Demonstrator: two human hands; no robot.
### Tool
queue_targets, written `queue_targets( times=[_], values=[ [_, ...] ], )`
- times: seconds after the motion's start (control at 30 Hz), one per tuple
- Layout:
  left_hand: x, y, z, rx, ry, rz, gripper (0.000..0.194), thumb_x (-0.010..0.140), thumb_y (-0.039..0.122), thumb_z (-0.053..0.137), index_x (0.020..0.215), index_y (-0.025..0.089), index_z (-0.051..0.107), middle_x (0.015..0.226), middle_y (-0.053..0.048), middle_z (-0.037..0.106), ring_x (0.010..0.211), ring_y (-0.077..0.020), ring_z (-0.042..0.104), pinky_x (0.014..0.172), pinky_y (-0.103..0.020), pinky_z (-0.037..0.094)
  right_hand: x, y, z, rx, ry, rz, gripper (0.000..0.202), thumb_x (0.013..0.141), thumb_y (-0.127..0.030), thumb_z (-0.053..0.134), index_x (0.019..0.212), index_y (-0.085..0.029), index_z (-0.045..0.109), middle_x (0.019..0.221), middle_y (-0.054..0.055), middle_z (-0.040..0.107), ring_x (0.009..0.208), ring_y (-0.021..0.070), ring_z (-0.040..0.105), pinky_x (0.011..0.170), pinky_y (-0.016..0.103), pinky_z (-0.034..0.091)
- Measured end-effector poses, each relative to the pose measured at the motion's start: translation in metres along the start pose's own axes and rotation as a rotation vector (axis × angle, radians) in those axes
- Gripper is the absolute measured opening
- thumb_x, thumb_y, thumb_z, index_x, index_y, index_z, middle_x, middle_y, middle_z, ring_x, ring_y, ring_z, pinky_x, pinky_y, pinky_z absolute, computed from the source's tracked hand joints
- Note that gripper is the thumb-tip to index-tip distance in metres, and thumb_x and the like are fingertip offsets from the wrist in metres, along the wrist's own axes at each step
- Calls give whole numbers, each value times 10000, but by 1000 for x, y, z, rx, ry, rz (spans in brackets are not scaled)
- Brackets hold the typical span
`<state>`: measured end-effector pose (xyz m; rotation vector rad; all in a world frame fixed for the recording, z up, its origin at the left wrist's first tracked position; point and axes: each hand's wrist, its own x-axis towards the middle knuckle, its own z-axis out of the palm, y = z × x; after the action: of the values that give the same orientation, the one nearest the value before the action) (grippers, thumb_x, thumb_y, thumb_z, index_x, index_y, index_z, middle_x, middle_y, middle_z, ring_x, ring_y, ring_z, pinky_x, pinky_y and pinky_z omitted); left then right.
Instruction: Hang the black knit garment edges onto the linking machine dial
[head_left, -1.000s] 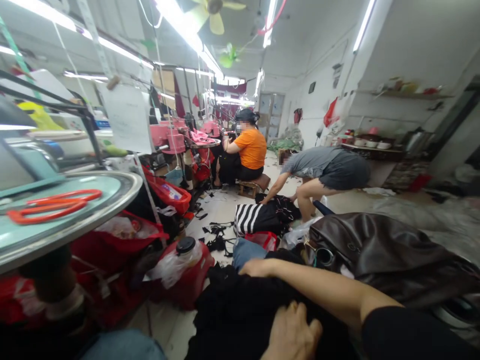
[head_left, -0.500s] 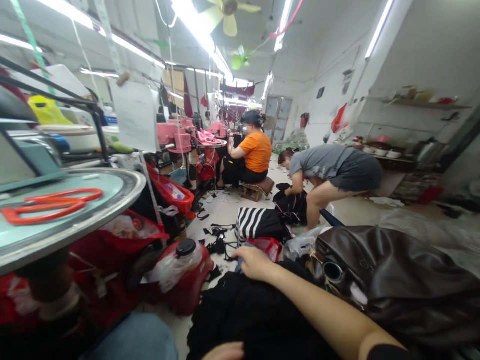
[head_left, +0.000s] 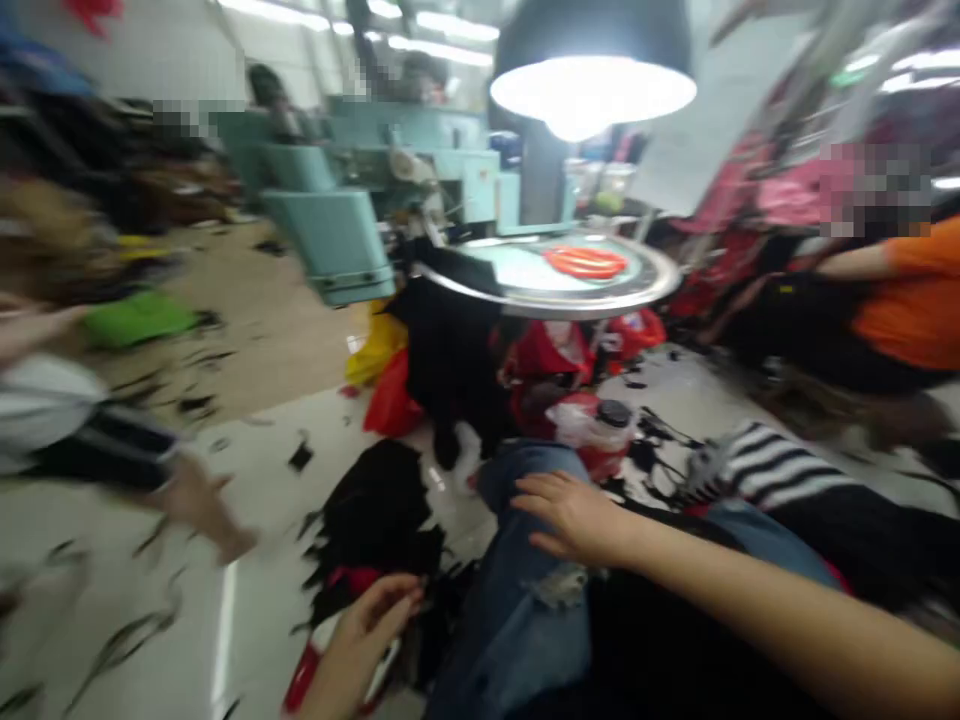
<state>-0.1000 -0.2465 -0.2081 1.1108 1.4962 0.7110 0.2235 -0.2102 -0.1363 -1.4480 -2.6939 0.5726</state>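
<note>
My right hand [head_left: 577, 515] lies over the knee of my ripped blue jeans [head_left: 517, 600], fingers stretched and holding nothing. Lower down, my left hand [head_left: 371, 625] hovers with loosely curved fingers, thumb apart and nothing visible in it. Just beyond it is a heap of black cloth pieces [head_left: 375, 500] on the floor. A red and white object [head_left: 304, 680], too blurred to name, is partly hidden beneath the left wrist. Ahead, black fabric [head_left: 450, 360] hangs from the edge of a round machine plate [head_left: 517, 270]. Orange-red handled scissors [head_left: 585, 262] rest on that plate.
A green machine [head_left: 330, 220] and a lit lamp [head_left: 592, 90] stand ahead. Black scraps litter the floor. At left a person's bare foot [head_left: 217, 520] reaches out. A red container [head_left: 600, 450], striped cloth [head_left: 780, 465] and a seated person in orange [head_left: 915, 310] are at right.
My view has swung left, bringing the green machine and lamp to the centre. My right hand has moved from beside the black cloth at right to over my knee. My left hand shows more fully.
</note>
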Motion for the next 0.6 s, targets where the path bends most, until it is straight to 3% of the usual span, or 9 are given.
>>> queue_targets(
  times=[0.07,0.13,0.2,0.27,0.37,0.47,0.53,0.6],
  values=[
    [-22,-24,-15,-29,25,-53,419,652,541,731,867,181,735,831,-62,757,818,-245,700,745,-331,544,10,-1,40,1,-28,-87,567,854,-312,670,1382,-139,556,1491,241,449,1384,431,410,1082,692,324],
    [-37,-45,-23,-25,94,-88,357,668,491,716,816,166,731,770,-54,740,759,-225,680,707,-312,526,12,1,73,-59,4,-127,493,870,-338,654,1341,-201,599,1443,188,530,1370,412,441,1074,734,294],
    [-44,-60,-32,-9,159,-105,311,687,458,707,778,161,720,740,-44,725,733,-216,663,698,-310,518,10,2,94,-109,49,-159,459,893,-351,623,1339,-248,596,1426,141,561,1361,376,464,1083,722,297],
    [-35,-67,-45,12,190,-106,281,727,435,704,789,161,710,754,-36,720,745,-211,659,726,-317,523,8,3,102,-143,78,-181,456,904,-361,606,1349,-266,581,1428,122,563,1356,359,475,1082,707,318],
    [19,-63,-69,52,228,-123,246,851,380,674,925,146,689,890,-43,712,865,-206,666,825,-361,540,8,4,98,-167,95,-217,454,905,-361,606,1348,-264,576,1415,122,575,1332,360,503,1051,709,360],
    [107,-54,-76,83,267,-180,290,944,356,604,1150,153,623,1180,-87,641,1033,-219,636,892,-431,549,6,5,83,-175,126,-254,439,921,-317,589,1353,-248,564,1430,127,558,1331,341,509,1043,684,394],
    [166,-53,-59,78,249,-231,327,946,354,602,1213,164,599,1241,-94,613,1066,-235,626,901,-444,552,0,7,69,-185,151,-257,413,942,-291,562,1351,-236,559,1441,127,546,1329,319,515,1046,641,422],
    [211,-56,-27,47,221,-279,336,949,352,599,1231,170,590,1256,-99,606,1069,-233,625,902,-445,554,-7,11,54,-196,186,-243,380,957,-284,543,1332,-226,569,1427,123,559,1301,296,544,1044,584,453]
  ],
)
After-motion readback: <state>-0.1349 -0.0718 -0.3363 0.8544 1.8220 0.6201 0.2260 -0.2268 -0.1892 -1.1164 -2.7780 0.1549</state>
